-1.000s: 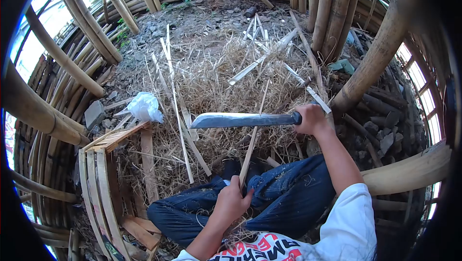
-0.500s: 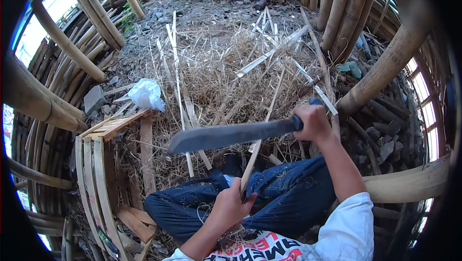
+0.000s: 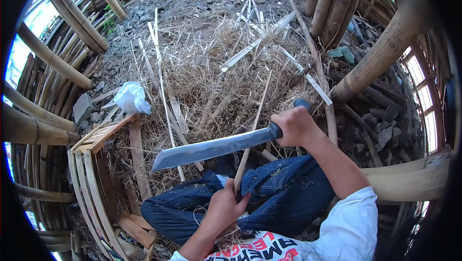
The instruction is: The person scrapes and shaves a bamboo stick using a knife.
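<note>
A long machete [image 3: 211, 150] with a broad grey blade and black handle is in my right hand [image 3: 296, 125], whose fingers wrap round the handle. Its blade reaches left, above my crossed legs, and passes over a thin bamboo strip [image 3: 261, 104]. The lower end of that strip is in the closed fingers of my left hand [image 3: 225, 209], low over my lap. From there the strip slants up and away over a heap of curly shavings [image 3: 207, 78].
At the left a wooden slatted crate [image 3: 89, 184] stands near a white plastic bag [image 3: 132, 98]. Thick bamboo poles [image 3: 380, 63] rise on both sides. Pale split strips [image 3: 240, 58] lie on the shavings. Rubble [image 3: 385, 136] is at the right.
The machete and my right hand have shifted left, and the blade's tip is lower. My left hand still grips the strip. The whole view has shifted slightly.
</note>
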A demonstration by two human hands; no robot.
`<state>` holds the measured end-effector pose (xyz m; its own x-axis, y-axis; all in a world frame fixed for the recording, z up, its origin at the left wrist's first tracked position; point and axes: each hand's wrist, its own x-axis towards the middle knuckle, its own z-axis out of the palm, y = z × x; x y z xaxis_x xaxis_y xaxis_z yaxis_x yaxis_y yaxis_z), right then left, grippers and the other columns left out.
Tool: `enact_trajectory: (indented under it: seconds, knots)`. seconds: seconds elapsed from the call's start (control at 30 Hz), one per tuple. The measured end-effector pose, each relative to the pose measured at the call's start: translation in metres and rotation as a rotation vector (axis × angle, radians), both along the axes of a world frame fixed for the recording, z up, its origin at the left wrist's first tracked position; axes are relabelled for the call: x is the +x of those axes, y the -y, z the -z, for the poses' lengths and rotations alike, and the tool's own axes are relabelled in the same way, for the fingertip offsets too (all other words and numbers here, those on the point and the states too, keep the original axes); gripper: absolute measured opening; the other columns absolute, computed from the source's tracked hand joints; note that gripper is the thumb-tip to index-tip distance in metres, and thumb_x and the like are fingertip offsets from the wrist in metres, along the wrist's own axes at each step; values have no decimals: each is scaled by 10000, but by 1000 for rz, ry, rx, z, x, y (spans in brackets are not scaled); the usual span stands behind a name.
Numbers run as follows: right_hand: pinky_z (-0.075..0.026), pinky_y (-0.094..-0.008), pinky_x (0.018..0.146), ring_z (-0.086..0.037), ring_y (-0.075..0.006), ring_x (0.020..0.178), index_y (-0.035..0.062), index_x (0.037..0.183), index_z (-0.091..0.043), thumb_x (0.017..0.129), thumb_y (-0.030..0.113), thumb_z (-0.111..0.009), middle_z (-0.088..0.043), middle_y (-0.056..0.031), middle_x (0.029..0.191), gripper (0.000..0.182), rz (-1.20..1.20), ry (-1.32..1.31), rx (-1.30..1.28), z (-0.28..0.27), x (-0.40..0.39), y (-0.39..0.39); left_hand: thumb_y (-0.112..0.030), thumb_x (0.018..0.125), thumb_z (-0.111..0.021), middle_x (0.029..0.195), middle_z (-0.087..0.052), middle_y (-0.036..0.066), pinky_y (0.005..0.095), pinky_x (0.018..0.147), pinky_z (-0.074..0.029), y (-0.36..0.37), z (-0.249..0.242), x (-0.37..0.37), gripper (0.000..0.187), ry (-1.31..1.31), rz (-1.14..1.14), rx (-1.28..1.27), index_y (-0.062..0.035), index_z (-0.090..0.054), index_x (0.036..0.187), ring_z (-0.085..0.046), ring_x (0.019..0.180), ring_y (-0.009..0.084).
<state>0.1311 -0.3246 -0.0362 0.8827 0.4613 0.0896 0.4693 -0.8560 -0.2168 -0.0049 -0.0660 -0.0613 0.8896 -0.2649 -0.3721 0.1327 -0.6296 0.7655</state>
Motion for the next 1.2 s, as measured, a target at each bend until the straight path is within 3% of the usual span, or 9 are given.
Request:
enact_trajectory:
  seconds: [0.13, 0.2, 0.4, 0.57, 0.73, 0.8, 1.0, 1.13, 1.2]
  knots:
    - [-540, -422, 650, -673, -331, 715, 100, 753, -625, 635, 204, -685, -665, -131, 712, 168, 16, -17, -61, 11, 18, 25, -224, 795, -749, 623, -580, 163, 406, 543, -476, -3, -4, 2, 379, -19, -31, -6, 8, -492, 950, -616, 570, 356]
    - [-542, -457, 691, -670, -354, 740, 90, 782, -644, 665, 201, -681, -668, -160, 728, 166, 370, -85, 16, 9, 19, 41, -217, 792, -753, 623, -578, 162, 405, 540, -475, -4, -2, 5, 378, -30, -27, -19, 6, -491, 950, -615, 569, 355]
    - [-539, -479, 709, -668, -369, 737, 91, 808, -654, 693, 196, -673, -664, -182, 729, 156, 534, -68, 46, -7, -1, 29, -213, 786, -762, 612, -570, 152, 402, 524, -460, 5, 7, 6, 383, 6, -12, -69, -3, -489, 952, -609, 561, 345]
    - [-532, -430, 623, -661, -342, 667, 98, 723, -586, 616, 193, -700, -647, -139, 678, 183, 101, 64, 25, -2, 2, -2, -218, 786, -763, 602, -565, 145, 399, 519, -457, 1, -7, 3, 381, 0, -20, -41, -5, -491, 949, -605, 552, 341]
    - [-536, -435, 648, -664, -339, 695, 90, 753, -617, 629, 186, -705, -654, -136, 699, 180, 231, 149, 18, 5, 18, 31, -219, 784, -761, 596, -556, 142, 396, 520, -456, -6, -5, -5, 376, 17, -30, -56, -5, -491, 933, -603, 548, 340]
    - [-536, -458, 669, -658, -363, 715, 68, 755, -626, 661, 195, -705, -657, -153, 716, 177, 532, 11, 99, 1, 14, 40, -219, 784, -761, 597, -556, 141, 396, 521, -458, -2, -5, -5, 377, 16, -15, -73, -3, -490, 933, -603, 549, 337]
    - [-539, -469, 677, -653, -387, 717, 50, 756, -626, 694, 198, -704, -655, -184, 714, 179, 519, 52, 134, 1, -2, 30, -226, 787, -762, 609, -564, 150, 392, 536, -464, 2, -2, -8, 387, 48, 11, -73, 0, -489, 941, -607, 559, 333]
    - [-539, -452, 697, -668, -345, 722, 70, 782, -628, 682, 207, -701, -660, -153, 719, 185, 182, -29, 123, 0, -6, 8, -231, 785, -763, 618, -571, 155, 394, 546, -471, 0, -5, -8, 410, 19, -22, -21, 15, -500, 981, -607, 563, 341]
    - [-538, -424, 697, -673, -325, 728, 77, 793, -627, 646, 214, -715, -665, -135, 729, 220, 13, -96, -38, -10, -9, -4, -227, 784, -762, 621, -574, 155, 395, 542, -468, -1, -5, -11, 413, 22, -17, -11, 15, -502, 994, -606, 563, 342]
